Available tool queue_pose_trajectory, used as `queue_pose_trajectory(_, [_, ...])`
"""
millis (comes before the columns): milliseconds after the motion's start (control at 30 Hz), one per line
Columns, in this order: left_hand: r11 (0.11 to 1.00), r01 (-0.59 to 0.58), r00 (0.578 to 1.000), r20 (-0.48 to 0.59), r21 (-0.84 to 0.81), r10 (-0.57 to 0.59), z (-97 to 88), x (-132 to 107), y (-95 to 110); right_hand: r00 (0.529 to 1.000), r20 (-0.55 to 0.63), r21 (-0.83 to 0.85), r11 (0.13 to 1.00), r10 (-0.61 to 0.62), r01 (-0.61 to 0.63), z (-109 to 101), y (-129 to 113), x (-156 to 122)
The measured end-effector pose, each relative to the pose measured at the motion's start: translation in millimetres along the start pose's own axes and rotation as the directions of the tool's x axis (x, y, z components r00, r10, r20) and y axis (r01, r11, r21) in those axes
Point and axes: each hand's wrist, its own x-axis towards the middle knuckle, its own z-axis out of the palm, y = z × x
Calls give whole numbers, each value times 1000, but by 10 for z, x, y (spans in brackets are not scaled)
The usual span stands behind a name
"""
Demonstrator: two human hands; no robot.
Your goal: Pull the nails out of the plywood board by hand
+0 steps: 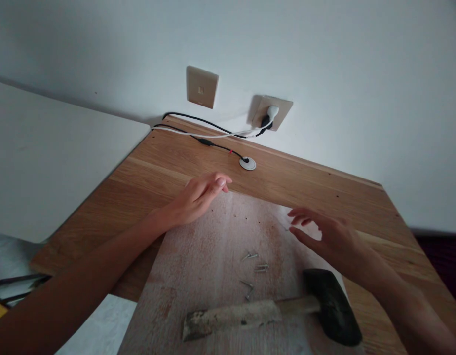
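Observation:
My left hand (197,198) lies at the far left corner of a pale wooden board (198,266), fingers stretched out together and holding nothing. My right hand (326,235) hovers at the board's far right corner with its fingers spread, also holding nothing. The board rests on a wooden desk (146,182). Several nails (253,270) lie loose on the middle of the board. A hammer (287,308) with a black head and a worn wooden handle lies across the board's near part, just below my right wrist.
A white wall stands behind the desk, with a beige wall plate (202,87) and a socket (271,113) holding plugs. Black and white cables (209,134) run over the desk's back edge to a round white grommet (247,163). A white surface (46,153) adjoins on the left.

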Motion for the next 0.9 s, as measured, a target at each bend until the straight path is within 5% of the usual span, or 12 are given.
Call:
queue_pose_trajectory(200, [1000,3,1000,19,0,-3,-6,4,-14,999,31,-43,999,-9,11,142,-46,-38])
queue_pose_trajectory(900, [1000,-14,1000,11,2,14,-7,6,-19,992,31,-42,992,-122,123,111,-123,32])
